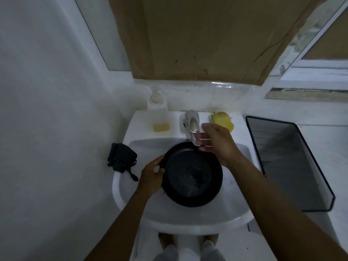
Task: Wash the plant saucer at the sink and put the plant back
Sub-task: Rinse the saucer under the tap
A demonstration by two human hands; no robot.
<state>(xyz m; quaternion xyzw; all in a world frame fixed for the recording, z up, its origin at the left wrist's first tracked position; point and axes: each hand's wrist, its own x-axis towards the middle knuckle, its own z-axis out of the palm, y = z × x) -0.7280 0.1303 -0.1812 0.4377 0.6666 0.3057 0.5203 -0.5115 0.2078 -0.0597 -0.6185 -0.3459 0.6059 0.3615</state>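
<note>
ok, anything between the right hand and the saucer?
Nothing visible. The right hand is at the spout of the tap, just above the far rim of the saucer, with no object between them. The left hand grips the saucer's left rim, off to the side of that path.

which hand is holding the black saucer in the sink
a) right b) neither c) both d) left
d: the left hand grips the rim of the saucer, while the right hand is up at the faucet.
</note>
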